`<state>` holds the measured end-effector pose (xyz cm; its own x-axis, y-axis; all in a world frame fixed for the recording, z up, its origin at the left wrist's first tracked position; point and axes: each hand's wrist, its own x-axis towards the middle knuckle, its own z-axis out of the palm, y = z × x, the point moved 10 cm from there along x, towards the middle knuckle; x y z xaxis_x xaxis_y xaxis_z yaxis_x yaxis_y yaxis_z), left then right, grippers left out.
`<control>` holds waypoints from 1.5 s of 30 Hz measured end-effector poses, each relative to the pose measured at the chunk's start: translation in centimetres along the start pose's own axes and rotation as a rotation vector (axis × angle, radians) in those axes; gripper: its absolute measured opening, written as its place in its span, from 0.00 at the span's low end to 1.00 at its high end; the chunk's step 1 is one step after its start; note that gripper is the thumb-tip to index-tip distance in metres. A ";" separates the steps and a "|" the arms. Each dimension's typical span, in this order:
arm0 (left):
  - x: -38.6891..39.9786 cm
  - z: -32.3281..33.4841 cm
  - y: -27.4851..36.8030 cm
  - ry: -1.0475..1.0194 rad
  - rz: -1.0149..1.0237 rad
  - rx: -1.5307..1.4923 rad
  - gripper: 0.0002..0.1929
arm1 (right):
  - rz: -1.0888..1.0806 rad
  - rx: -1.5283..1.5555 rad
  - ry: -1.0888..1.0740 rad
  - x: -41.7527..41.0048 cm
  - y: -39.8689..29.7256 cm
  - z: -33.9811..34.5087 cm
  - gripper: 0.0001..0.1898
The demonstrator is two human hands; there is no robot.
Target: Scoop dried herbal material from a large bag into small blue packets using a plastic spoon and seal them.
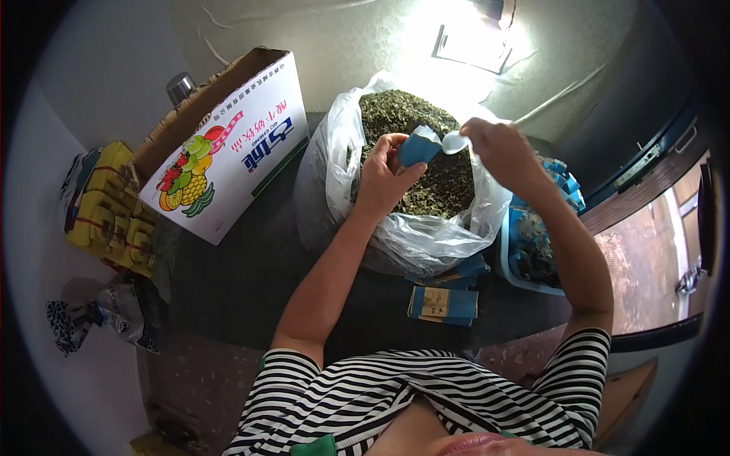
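Observation:
My left hand (388,176) holds a small blue paper packet (419,149) with its white-lined mouth spread and facing up. A white plastic spoon (454,143) is gripped in my right hand (495,149), its bowl right beside the packet's mouth. Both hands are over a large clear plastic bag (319,171) full of dried, crumbled green leaves (393,111). Whether the spoon carries any leaves is hard to see. On the dark table in front of the bag lie flat blue packets (456,304) with a pale label bearing writing.
A printed white carton (222,165) stands tilted at the left, a metal lid or cup (181,86) behind it. Yellow bundles (108,211) sit at the far left. Right of the bag, a light blue plastic tub (505,256) holds many blue packets. A bright lamp (490,8) shines behind.

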<state>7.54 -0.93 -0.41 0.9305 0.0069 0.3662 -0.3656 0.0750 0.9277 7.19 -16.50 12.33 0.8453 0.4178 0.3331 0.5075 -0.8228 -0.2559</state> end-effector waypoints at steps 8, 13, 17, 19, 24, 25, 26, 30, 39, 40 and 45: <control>-0.1 0.6 -0.2 -0.044 0.033 0.044 0.25 | 0.394 0.697 -0.279 1.0 6.2 14.6 0.11; -0.2 0.3 -0.3 -0.041 0.016 0.020 0.25 | 0.393 1.139 -0.286 2.4 5.2 16.0 0.12; 0.0 0.5 0.3 -0.025 0.025 0.008 0.24 | 0.381 1.151 -0.240 3.3 6.6 14.0 0.14; 0.1 0.3 0.4 -0.020 0.030 -0.005 0.24 | 0.364 1.145 -0.217 3.4 6.3 11.9 0.14; 0.2 0.3 0.3 -0.014 0.019 0.007 0.24 | 0.382 1.123 -0.179 2.1 6.7 6.3 0.16; 0.2 0.3 0.2 -0.015 0.021 0.007 0.24 | 0.381 1.122 -0.178 1.9 6.9 5.6 0.16; 0.2 0.2 0.1 -0.012 0.019 0.020 0.24 | 0.364 1.121 -0.175 1.7 6.9 4.7 0.17; 0.2 0.2 0.1 -0.020 -0.008 0.058 0.24 | 0.319 1.094 -0.205 0.9 5.9 2.7 0.16; 0.1 0.8 0.0 -0.042 -0.008 0.092 0.25 | -0.075 0.470 -0.120 0.6 -0.9 2.0 0.11; 0.1 0.9 0.0 -0.042 -0.008 0.092 0.25 | -0.289 0.275 0.006 0.1 -2.8 0.7 0.10; 0.3 0.5 -0.4 -0.026 -0.008 0.001 0.25 | -0.354 0.055 0.111 -1.3 -5.1 -3.0 0.08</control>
<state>7.91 -1.49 -0.63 0.9326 -0.0196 0.3604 -0.3581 0.0741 0.9307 3.04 -14.02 15.92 0.5941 0.6257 0.5055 0.7758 -0.6118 -0.1544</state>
